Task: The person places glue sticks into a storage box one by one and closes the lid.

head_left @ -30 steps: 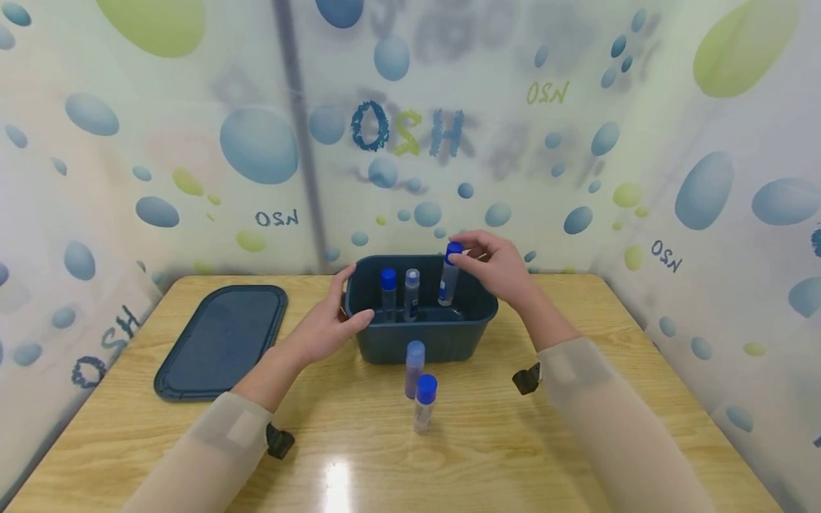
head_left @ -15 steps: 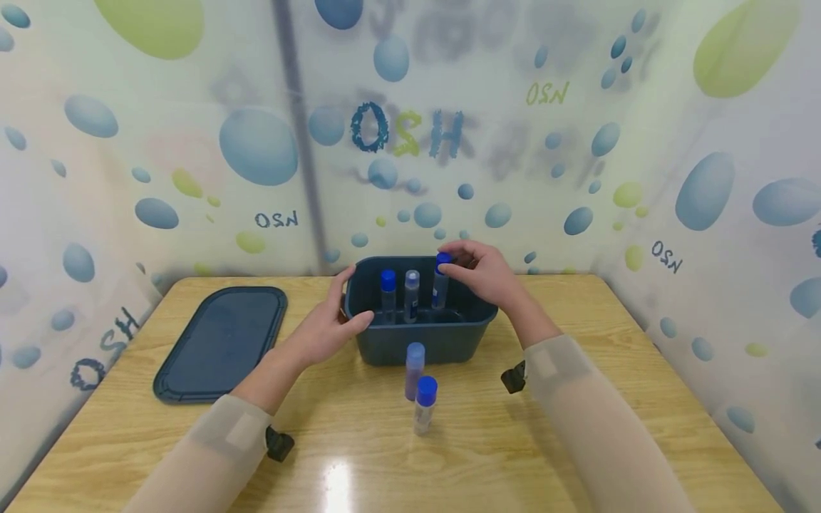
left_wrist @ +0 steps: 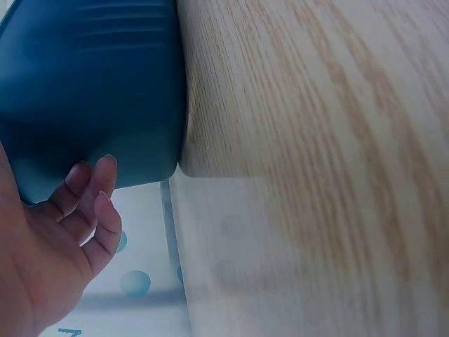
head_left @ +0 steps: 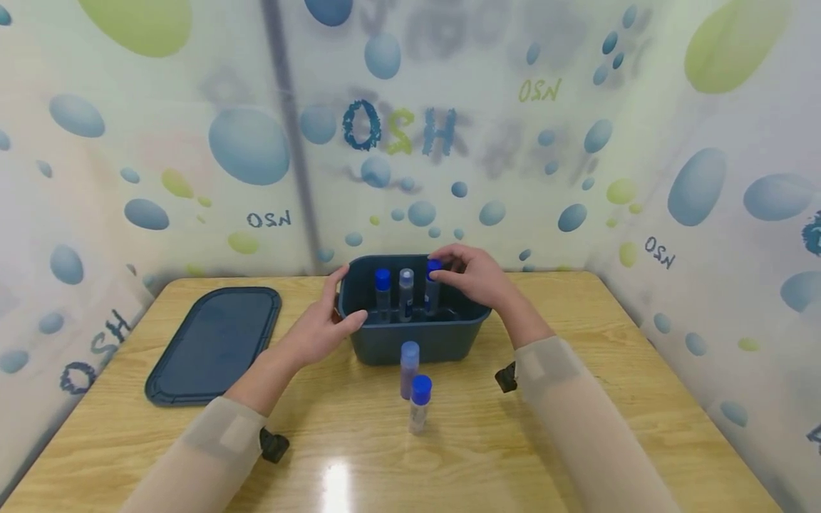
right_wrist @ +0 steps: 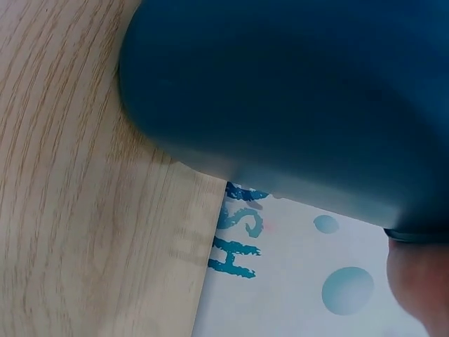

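Note:
A dark blue plastic bin (head_left: 420, 345) stands on the table, holding several upright glue sticks. My left hand (head_left: 321, 329) holds its left end, thumb at the front rim and fingers along the end. In the left wrist view, some fingers (left_wrist: 105, 217) curl beside the bin's outer wall. My right hand (head_left: 476, 276) reaches over the rim and pinches the blue cap of a glue stick (head_left: 432, 296) inside. Left of it stand a clear-topped glue stick (head_left: 406, 293) and another blue-capped one (head_left: 383, 296). The bin's wall hides most of the right hand in its wrist view.
In front of the bin, a pale-capped glue stick (head_left: 409, 370) and a blue-capped glue stick (head_left: 420, 405) stand on the wooden table (head_left: 513, 449). A dark blue lid (head_left: 214, 345) lies flat at the left. A patterned curtain (head_left: 410, 206) rises behind the table.
My right hand has moved left and down inside the bin with its glue stick, towards the two others. The left hand keeps its place on the bin. The whole view shifts slightly.

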